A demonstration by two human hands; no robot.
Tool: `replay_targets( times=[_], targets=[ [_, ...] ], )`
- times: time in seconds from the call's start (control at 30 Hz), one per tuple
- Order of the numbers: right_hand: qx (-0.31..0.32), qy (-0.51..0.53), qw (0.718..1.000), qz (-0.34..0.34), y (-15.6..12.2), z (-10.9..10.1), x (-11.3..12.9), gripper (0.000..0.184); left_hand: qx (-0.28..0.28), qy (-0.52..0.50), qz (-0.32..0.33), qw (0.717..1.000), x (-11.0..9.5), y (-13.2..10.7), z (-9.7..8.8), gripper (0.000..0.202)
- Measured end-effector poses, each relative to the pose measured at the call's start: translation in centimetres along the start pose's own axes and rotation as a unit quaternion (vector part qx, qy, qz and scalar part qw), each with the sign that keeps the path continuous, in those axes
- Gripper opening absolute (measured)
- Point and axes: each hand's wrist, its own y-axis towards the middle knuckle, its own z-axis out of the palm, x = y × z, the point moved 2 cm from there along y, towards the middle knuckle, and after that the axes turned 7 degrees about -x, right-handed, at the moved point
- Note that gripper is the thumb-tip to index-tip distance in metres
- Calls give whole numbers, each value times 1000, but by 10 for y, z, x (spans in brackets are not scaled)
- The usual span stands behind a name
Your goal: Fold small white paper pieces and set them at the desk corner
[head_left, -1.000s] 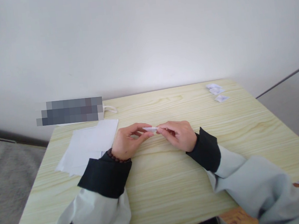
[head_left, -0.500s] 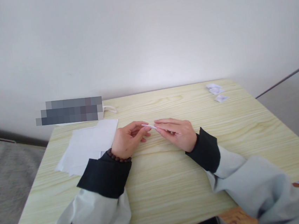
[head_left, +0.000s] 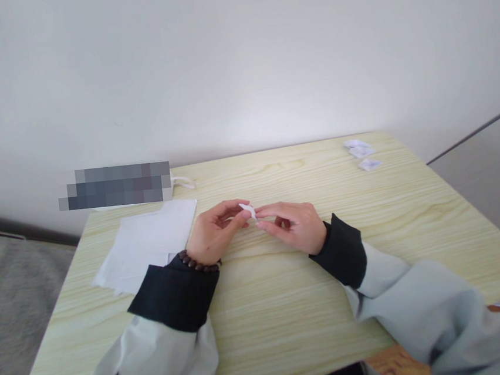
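Note:
A small piece of folded white paper [head_left: 248,210] is held over the middle of the table, tilted so part of its face shows. My left hand [head_left: 218,229] pinches it from the left between thumb and fingers. From the other side, the thumb and fingertips of my right hand [head_left: 291,222] close on its right end. Fingers hide much of the paper, so its full shape cannot be made out. White paper sheets [head_left: 153,238] lie beside my left wrist, partly under the sleeve.
Several small folded white paper pieces [head_left: 361,150] lie at the far right of the wood-grain table [head_left: 288,313]. A blurred-out object [head_left: 119,186] with a white loop [head_left: 184,182] is at the back left. Behind the table stands a white wall [head_left: 238,65].
The folded paper has turned from nearly edge-on to tilted, showing more of its face. My right hand has shifted slightly left, its fingertips now closer to the left hand.

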Motion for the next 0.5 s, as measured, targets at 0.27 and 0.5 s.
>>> replay_targets(
  times=[0.27, 0.5],
  targets=[
    [22, 2, 998, 53, 1, 1, -1, 13, 14, 43, 1, 999, -2, -1, 1, 38],
    [44, 12, 996, 72, 0, 2, -2, 11, 24, 44, -1, 999, -1, -1, 2, 38]
  ],
)
